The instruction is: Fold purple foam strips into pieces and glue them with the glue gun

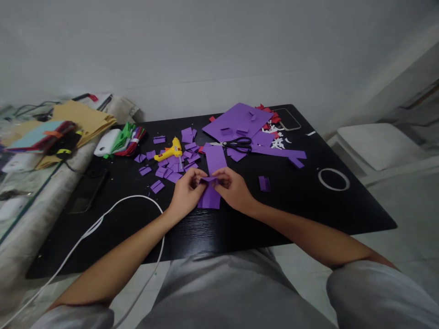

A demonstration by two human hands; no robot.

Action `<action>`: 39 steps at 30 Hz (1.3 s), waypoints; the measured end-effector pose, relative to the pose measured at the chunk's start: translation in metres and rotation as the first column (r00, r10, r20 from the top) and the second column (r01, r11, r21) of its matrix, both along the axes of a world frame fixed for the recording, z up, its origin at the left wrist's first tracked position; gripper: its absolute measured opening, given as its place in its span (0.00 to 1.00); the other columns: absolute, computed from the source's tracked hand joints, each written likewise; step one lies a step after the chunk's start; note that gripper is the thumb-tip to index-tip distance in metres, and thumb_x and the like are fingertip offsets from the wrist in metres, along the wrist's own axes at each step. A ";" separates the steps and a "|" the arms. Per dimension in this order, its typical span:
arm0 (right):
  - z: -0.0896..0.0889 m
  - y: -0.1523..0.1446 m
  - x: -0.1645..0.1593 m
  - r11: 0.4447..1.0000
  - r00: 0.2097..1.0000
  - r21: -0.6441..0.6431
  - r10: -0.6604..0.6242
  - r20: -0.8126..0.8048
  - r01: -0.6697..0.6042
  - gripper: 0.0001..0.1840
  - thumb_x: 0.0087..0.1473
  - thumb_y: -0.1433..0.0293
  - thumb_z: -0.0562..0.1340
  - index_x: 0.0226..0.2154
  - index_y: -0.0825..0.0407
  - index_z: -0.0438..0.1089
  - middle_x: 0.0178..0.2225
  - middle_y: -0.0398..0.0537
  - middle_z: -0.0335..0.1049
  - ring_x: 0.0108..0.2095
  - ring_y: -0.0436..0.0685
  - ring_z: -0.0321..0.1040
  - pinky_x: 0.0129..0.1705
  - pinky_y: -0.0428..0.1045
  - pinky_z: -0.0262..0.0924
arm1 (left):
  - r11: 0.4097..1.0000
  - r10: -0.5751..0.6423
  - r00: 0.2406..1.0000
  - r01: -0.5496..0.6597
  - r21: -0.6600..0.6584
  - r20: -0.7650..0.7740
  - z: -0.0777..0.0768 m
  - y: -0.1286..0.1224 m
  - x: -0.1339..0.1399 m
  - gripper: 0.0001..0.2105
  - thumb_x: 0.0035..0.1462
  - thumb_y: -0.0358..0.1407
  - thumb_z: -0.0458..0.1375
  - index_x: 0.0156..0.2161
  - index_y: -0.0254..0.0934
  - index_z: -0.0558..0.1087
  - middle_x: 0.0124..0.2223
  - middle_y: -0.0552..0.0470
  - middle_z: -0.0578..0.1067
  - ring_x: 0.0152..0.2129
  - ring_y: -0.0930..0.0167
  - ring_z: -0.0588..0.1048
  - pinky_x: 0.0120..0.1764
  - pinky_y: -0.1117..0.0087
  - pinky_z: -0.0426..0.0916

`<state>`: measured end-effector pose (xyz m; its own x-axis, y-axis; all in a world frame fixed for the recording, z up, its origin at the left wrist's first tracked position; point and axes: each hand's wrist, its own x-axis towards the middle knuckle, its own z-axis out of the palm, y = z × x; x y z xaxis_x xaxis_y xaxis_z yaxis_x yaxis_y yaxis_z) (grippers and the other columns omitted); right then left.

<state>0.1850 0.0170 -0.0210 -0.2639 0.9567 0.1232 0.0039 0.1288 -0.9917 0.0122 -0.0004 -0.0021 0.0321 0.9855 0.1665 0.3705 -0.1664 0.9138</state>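
Between my two hands is a small piece of purple paper (209, 179), pinched at both ends and creased along its length. My left hand (190, 186) closes on its left end, thumb against fingers. On the opposite end my right hand (232, 187) grips it the same way. Beneath the piece lies a purple paper strip (216, 157), reaching from beyond my fingers to below them. Scissors with black handles (236, 145) rest just past the strip. To the left, a yellow glue gun (169, 151) lies among several folded purple paper pieces (157, 186).
A large purple sheet (233, 119) lies at the back with red and white scraps (278, 137). One folded piece (264, 183) and a ring mark (333, 179) are to the right. A white cable (132, 197) crosses the left side of the black table (295, 210). A white stool (372, 141) stands right.
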 end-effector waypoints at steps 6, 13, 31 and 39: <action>0.003 -0.003 0.001 0.998 1.000 0.067 0.012 0.002 -0.012 0.12 0.53 0.70 0.65 0.41 0.48 0.66 0.33 0.43 0.77 0.33 0.54 0.76 0.37 0.48 0.69 | 0.999 0.008 1.000 -0.008 0.048 -0.010 0.003 0.000 0.000 0.08 0.53 0.29 0.58 0.39 0.38 0.72 0.34 0.55 0.75 0.28 0.73 0.70 0.30 0.73 0.62; 0.010 -0.005 0.003 0.995 1.000 0.097 -0.005 -0.013 0.006 0.07 0.55 0.69 0.64 0.39 0.49 0.69 0.31 0.42 0.77 0.32 0.53 0.75 0.35 0.47 0.66 | 0.993 0.023 1.000 -0.020 0.113 -0.019 0.006 -0.003 0.000 0.06 0.54 0.28 0.59 0.38 0.38 0.73 0.32 0.56 0.74 0.26 0.73 0.69 0.29 0.73 0.61; 0.023 0.013 0.018 0.923 0.902 -0.282 0.128 -0.413 -0.261 0.14 0.43 0.72 0.66 0.37 0.51 0.79 0.33 0.44 0.79 0.32 0.52 0.71 0.35 0.46 0.64 | 0.969 -0.241 0.902 0.242 0.043 0.359 0.011 0.003 -0.014 0.10 0.54 0.33 0.64 0.43 0.37 0.77 0.36 0.51 0.78 0.30 0.70 0.75 0.33 0.71 0.67; 0.025 0.009 0.014 0.967 0.961 -0.206 0.094 -0.261 -0.150 0.13 0.47 0.64 0.72 0.36 0.51 0.77 0.33 0.43 0.77 0.35 0.52 0.73 0.41 0.47 0.68 | 0.935 -0.259 0.965 0.261 0.239 -0.039 0.010 0.000 -0.023 0.08 0.63 0.36 0.58 0.44 0.36 0.78 0.36 0.50 0.78 0.29 0.70 0.74 0.34 0.70 0.67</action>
